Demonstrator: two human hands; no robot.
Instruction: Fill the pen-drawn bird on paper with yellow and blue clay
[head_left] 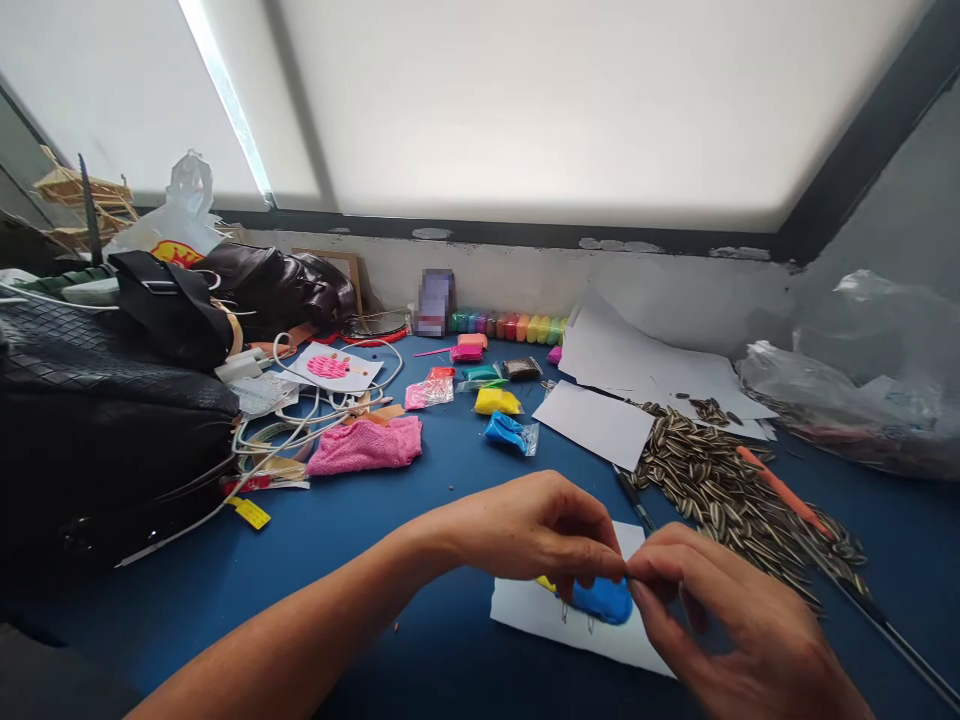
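My left hand [544, 535] and my right hand [731, 610] meet fingertip to fingertip above a white sheet of paper [517, 605]. Both are closed in a pinch on a small dark piece that looks like a sunflower seed, mostly hidden by the fingers. Flattened blue clay [606, 600] lies on the paper beneath them, with a bit of yellow clay at its left. Two small leg-like lines are drawn below the blue shape. Just beyond my right hand spreads a heap of striped sunflower seeds [705, 490].
Packets of blue clay [510, 433] and yellow clay [497, 401] lie mid-table. White papers [637, 350] are behind the seeds, and an orange-handled tool [780, 488] lies across them. At left are a black bag [112, 420], a pink cloth [365, 445] and white cables; plastic bags [862, 380] at right.
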